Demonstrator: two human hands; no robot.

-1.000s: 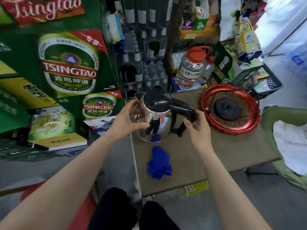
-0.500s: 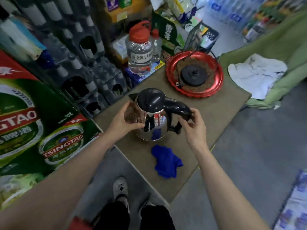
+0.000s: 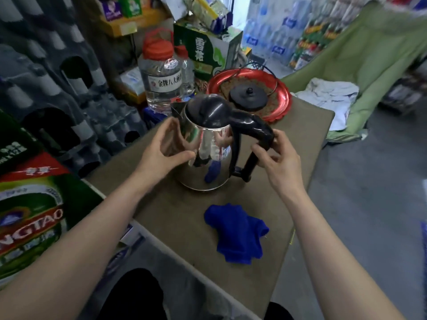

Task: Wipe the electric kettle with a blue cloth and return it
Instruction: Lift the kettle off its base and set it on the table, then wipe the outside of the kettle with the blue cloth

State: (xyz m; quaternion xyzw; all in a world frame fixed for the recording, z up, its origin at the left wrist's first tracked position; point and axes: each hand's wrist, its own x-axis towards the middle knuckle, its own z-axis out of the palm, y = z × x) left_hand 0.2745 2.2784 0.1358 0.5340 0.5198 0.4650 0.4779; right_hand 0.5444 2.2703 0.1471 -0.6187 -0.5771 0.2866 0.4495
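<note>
Head view, nearest first: the blue cloth (image 3: 235,234) lies crumpled near the tabletop's (image 3: 161,218) near edge, soft and limp, so it can be pinched up anywhere. Just beyond it the electric kettle (image 3: 208,144) stands mid-tabletop, the left hand (image 3: 161,151) cupped against its polished, likely slippery steel side and the right hand (image 3: 279,158) curled around the rigid black handle (image 3: 251,139), the surest hold. At the far edge its base (image 3: 249,98) waits in the red tray (image 3: 283,100).
</note>
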